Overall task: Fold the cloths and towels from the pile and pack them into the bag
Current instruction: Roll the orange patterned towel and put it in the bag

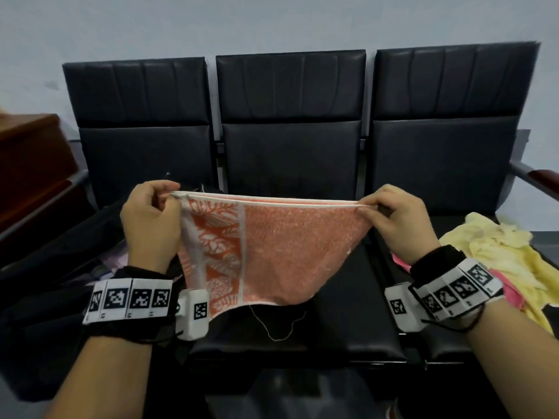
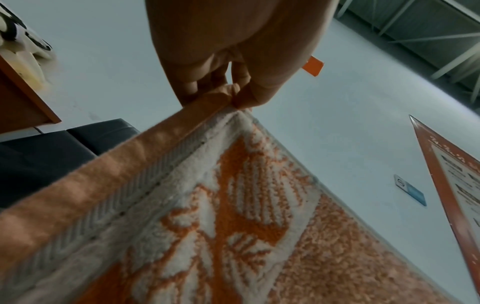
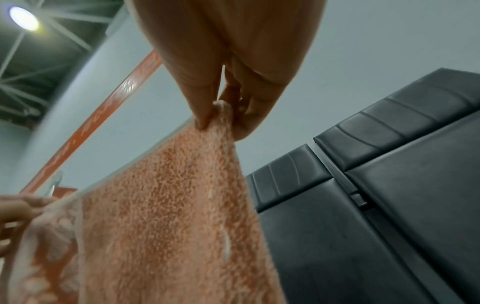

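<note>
Head view: both hands, left hand (image 1: 151, 219) and right hand (image 1: 399, 225), pinch the doubled orange towel's (image 1: 287, 252) top corners, stretched taut mid-frame, likely to square edges before folding again.

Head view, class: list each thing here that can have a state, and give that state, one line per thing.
Orange towel: doubled over, held up by its top corners, hanging above the seat.
Left hand: pinches the towel's left corner.
Right hand: pinches the towel's right corner.
Yellow cloth: crumpled, unfolded, on the right seat.
Pink cloth: unfolded, partly under the yellow one.
Loose thread: dangling from the towel's lower edge.
</note>
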`<state>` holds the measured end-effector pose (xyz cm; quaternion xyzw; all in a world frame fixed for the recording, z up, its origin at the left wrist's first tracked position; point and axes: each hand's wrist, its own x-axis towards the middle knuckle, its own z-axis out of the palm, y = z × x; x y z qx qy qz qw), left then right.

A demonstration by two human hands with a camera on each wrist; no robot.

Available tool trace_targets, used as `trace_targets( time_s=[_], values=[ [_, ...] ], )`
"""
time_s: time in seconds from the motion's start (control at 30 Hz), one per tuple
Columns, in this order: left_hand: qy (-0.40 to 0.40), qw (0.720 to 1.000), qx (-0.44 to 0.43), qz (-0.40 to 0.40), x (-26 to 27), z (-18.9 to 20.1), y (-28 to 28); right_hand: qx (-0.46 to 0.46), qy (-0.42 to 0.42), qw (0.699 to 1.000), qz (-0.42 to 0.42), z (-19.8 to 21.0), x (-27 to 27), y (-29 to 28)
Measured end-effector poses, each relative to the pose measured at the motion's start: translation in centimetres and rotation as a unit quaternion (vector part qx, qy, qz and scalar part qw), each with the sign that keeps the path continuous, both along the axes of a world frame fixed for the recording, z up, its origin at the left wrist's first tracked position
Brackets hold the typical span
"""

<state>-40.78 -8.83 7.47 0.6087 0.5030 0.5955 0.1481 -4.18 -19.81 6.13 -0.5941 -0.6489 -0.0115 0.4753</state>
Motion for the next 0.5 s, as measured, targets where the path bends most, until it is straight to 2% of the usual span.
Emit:
trace_targets(
  time_s=[0.13,0.27,0.37,0.5],
  values=[
    [-0.028,0.999,0.016,-0.007,-0.1,0.5,-0.9,0.052,0.044,0.998,-0.017,1.4,-0.5,-1.0],
    [-0.043,0.998,0.048,-0.004,-0.4,1.5,-1.4,0.055,0.019,0.998,-0.015,3.7,-0.4,-2.1],
    [-0.045,0.998,0.037,-0.02,-0.5,1.6,-1.0,0.0,-0.006,0.999,-0.032,4.5,0.2,-2.0],
    [0.007,0.992,-0.1,-0.079,0.4,-0.4,1.6,-0.162,-0.039,0.981,-0.095,3.2,1.3,0.4]
  ],
)
